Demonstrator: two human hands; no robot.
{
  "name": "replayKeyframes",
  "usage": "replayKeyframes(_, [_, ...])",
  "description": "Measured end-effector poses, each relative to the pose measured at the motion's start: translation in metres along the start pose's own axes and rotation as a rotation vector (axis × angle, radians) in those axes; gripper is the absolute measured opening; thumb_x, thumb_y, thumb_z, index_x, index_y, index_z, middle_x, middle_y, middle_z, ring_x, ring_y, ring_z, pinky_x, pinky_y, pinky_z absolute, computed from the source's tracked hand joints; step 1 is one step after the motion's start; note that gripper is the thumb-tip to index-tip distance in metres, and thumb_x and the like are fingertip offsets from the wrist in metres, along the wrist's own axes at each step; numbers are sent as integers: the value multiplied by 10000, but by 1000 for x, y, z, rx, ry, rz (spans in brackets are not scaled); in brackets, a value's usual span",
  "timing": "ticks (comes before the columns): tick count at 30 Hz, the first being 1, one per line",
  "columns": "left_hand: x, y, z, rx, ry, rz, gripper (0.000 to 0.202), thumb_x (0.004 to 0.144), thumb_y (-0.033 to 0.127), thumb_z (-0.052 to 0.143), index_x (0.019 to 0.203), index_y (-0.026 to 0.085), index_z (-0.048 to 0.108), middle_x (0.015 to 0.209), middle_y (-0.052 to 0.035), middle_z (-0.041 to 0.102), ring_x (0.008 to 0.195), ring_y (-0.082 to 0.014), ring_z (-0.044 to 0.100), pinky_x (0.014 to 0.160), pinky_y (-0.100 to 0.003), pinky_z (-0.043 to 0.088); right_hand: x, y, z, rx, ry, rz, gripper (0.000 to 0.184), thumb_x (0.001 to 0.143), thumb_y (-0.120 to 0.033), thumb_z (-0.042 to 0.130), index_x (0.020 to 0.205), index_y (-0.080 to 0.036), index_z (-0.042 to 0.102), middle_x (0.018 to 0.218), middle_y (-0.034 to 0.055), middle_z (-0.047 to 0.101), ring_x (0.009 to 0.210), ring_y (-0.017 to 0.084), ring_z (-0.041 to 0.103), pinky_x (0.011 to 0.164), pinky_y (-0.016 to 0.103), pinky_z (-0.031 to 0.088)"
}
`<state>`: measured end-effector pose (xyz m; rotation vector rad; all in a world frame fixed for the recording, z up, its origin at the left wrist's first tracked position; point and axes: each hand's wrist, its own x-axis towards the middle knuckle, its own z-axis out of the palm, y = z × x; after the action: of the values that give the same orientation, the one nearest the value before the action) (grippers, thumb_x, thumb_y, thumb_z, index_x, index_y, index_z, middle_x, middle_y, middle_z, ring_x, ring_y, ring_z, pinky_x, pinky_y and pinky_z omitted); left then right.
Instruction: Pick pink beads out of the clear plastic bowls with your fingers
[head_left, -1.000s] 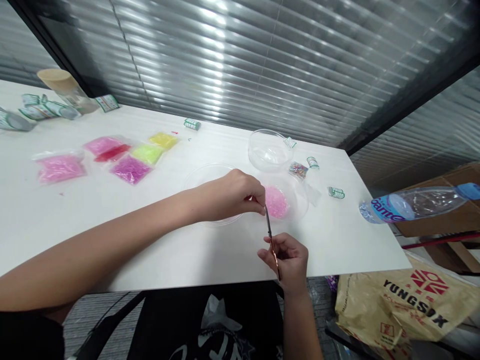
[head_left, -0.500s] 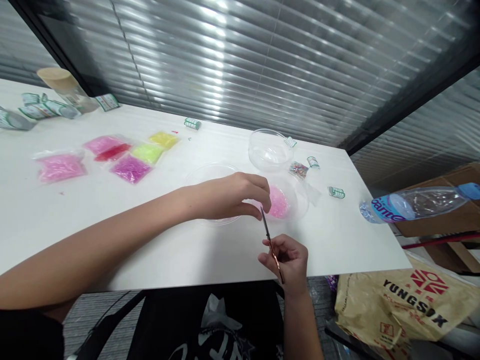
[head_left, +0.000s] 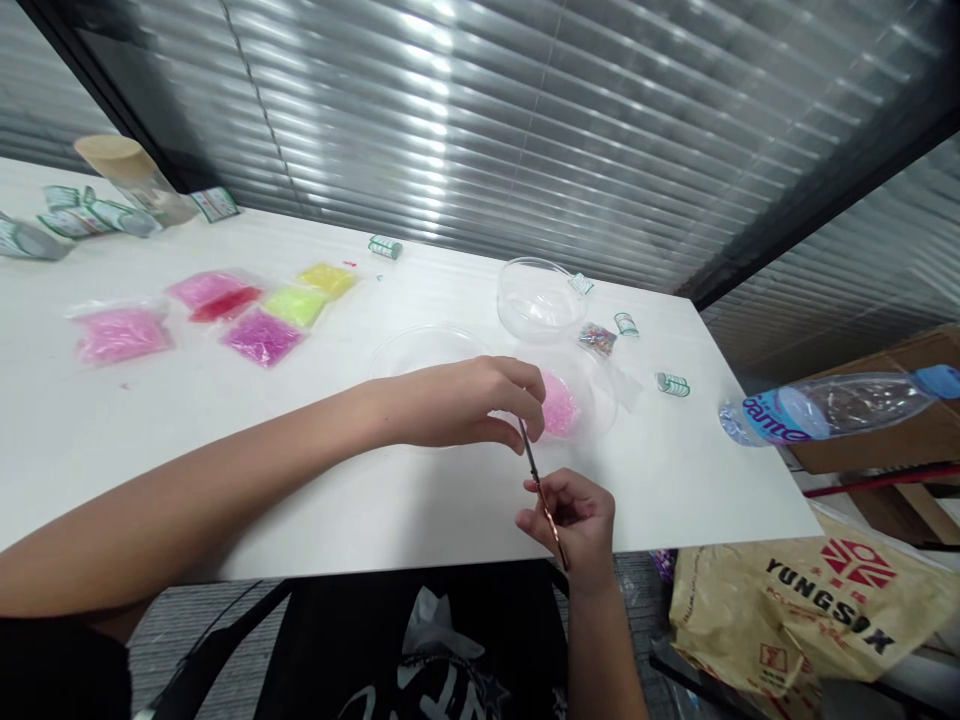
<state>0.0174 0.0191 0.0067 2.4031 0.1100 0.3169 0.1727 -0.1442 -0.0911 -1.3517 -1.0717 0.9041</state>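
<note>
My right hand [head_left: 576, 520] is closed on a thin copper-coloured tool [head_left: 541, 487], slanted up and to the left above the table's near edge. My left hand [head_left: 472, 402] reaches in from the left with fingers curled and pinched at the tool's dark tip; what the fingertips hold is too small to see. Just behind them lies a clear shallow dish [head_left: 596, 385] with a heap of pink beads [head_left: 559, 405]. A second clear dish [head_left: 420, 350] lies under my left hand.
A clear bowl [head_left: 536, 298] stands behind the dishes. Packets of pink, red, green and yellow beads [head_left: 259, 335] lie at the left. Small green-and-white spools [head_left: 673, 384] are scattered about. A plastic bottle [head_left: 832, 405] overhangs the right edge, above a paper bag [head_left: 810, 600].
My left hand slid slightly right, dropped and stretched its fingers over the tool's tip. The tool tilted a little further left. My right hand barely shifted.
</note>
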Motion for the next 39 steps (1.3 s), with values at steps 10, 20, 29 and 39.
replayKeyframes(10, [-13, -1, -38, 235, 204, -261, 214, 832, 148, 575, 1039, 186, 611, 1043, -48, 621, 869, -150, 588, 722, -243, 436, 2, 3, -2, 84, 182, 78, 242, 612, -344, 837, 703, -164, 702, 459, -57, 474, 370, 58, 369, 318, 172, 291])
replayKeyframes(20, [-17, -39, -21, 339, -151, -630, 308, 707, 76, 504, 862, 249, 706, 938, -43, 663, 723, -157, 572, 595, -254, 335, 4, 5, 0, 206, 298, 139, 256, 629, -348, 834, 716, -145, 703, 443, -67, 464, 339, 42, 357, 296, 160, 290])
replayKeyframes(29, [-11, -34, -17, 334, -181, -710, 111, 701, 137, 556, 683, 184, 656, 808, -64, 624, 651, -156, 522, 590, -286, 289, 4, 3, 0, 240, 307, 162, 234, 646, -326, 833, 731, -147, 707, 429, -79, 453, 327, 32, 371, 310, 147, 276])
replayKeyframes(39, [-13, -19, -24, 362, -50, -497, 115, 781, 167, 460, 742, 192, 565, 698, -13, 586, 589, -125, 505, 529, -247, 330, 5, 1, 2, 213, 313, 182, 271, 632, -360, 830, 699, -142, 684, 437, -79, 444, 348, 36, 336, 299, 155, 290])
